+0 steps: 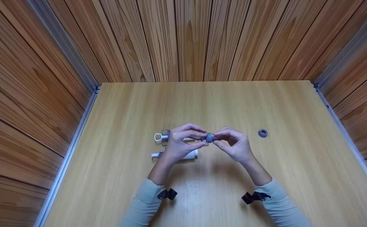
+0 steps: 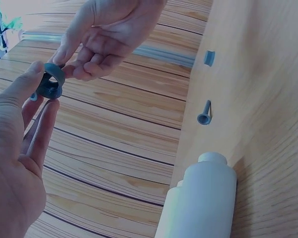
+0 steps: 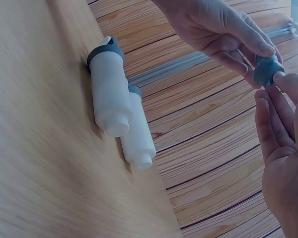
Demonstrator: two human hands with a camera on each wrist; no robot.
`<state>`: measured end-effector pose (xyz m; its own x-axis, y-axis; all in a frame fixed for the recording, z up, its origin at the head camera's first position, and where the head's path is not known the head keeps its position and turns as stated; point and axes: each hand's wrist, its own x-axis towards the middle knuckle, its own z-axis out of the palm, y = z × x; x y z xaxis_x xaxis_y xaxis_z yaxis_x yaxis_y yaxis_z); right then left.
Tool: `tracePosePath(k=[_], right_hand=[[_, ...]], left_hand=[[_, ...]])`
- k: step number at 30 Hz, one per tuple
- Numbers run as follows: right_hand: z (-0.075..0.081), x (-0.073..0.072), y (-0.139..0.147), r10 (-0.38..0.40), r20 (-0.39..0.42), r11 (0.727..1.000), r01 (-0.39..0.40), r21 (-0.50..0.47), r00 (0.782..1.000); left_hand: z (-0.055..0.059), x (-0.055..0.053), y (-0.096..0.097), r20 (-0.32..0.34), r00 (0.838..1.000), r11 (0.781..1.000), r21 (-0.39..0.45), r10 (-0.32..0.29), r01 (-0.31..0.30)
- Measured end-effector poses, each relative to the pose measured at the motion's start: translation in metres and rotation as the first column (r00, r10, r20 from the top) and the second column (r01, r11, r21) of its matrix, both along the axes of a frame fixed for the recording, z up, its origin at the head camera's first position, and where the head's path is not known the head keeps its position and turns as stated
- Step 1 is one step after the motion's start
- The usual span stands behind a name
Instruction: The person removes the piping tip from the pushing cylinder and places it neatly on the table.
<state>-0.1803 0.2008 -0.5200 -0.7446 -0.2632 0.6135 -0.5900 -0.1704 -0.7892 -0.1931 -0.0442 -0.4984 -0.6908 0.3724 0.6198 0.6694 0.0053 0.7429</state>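
Note:
Between the fingertips of both hands, raised above the table, is a small blue-grey hollow plastic cap. My left hand pinches it from the left with thumb and fingers. From the right, the thumb and fingertips of my right hand pinch its other side. The left wrist view shows the round opening of the cap. In the right wrist view, the right thumb lies against the cap. The fingers hide part of it, and its inner shape is hard to tell.
Two white bottles lie on the table, partly behind my left hand in the head view. One has a loop at its end. To the right lies a grey ring. A stemmed funnel-like piece shows in the left wrist view.

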Motion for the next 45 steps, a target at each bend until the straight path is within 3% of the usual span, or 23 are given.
tracePosePath(k=[7,15,24,45], right_hand=[[-0.0002,-0.0023,0.0008,0.018,-0.001,1.000,-0.018,-0.010,1.000],[0.0022,-0.0023,-0.0028,0.053,-0.007,0.998,-0.053,-0.028,0.999],[0.0015,-0.0019,-0.0056,0.021,-0.003,1.000,-0.021,-0.023,1.000],[0.0042,-0.0050,-0.0045,-0.017,-0.024,0.999,0.016,-0.050,1.000]], left_hand=[[0.0040,-0.0011,0.0000,-0.023,1.000,1.000,0.009,0.004,-0.003],[0.0043,-0.0012,0.0024,0.004,1.000,1.000,-0.006,-0.004,0.004],[0.0025,-0.0003,0.0048,0.019,1.000,1.000,-0.002,0.005,-0.005],[-0.0013,-0.0018,0.0048,-0.020,0.999,0.999,0.007,0.038,-0.038]])
